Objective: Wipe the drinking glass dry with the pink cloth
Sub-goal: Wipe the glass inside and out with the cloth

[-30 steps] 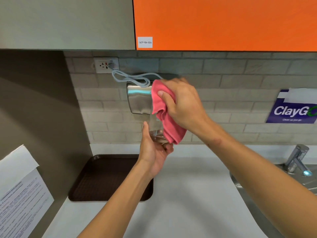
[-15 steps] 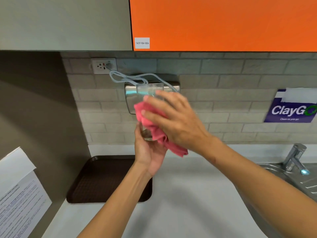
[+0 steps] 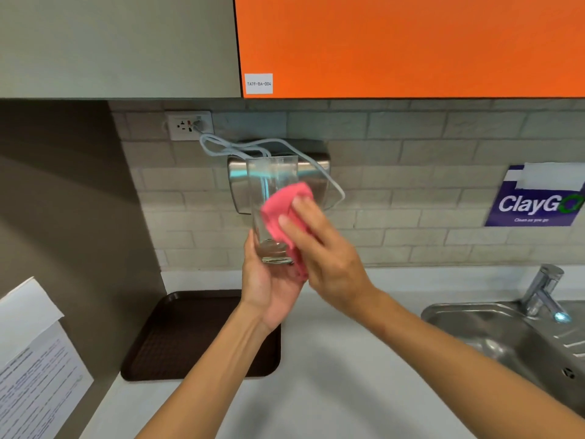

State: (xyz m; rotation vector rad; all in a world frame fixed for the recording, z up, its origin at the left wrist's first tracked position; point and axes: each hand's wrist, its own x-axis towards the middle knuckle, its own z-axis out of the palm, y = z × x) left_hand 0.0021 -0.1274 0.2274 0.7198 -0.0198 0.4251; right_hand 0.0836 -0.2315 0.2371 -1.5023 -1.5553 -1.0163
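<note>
A tall clear drinking glass stands upright in the air above the counter, its base cupped in my left hand. My right hand presses a bunched pink cloth against the glass's right side, about halfway down its wall. The upper half and rim of the glass are bare. The cloth's lower end trails between my two hands and is partly hidden by my right fingers.
A dark brown tray lies on the white counter at the left. A steel sink with a tap is at the right. Behind the glass a steel wall unit with a grey cable hangs under the cupboards.
My right hand and the pink cloth slid down from the glass's rim to its middle and lower side, uncovering the upper half. My left hand kept holding the base.
</note>
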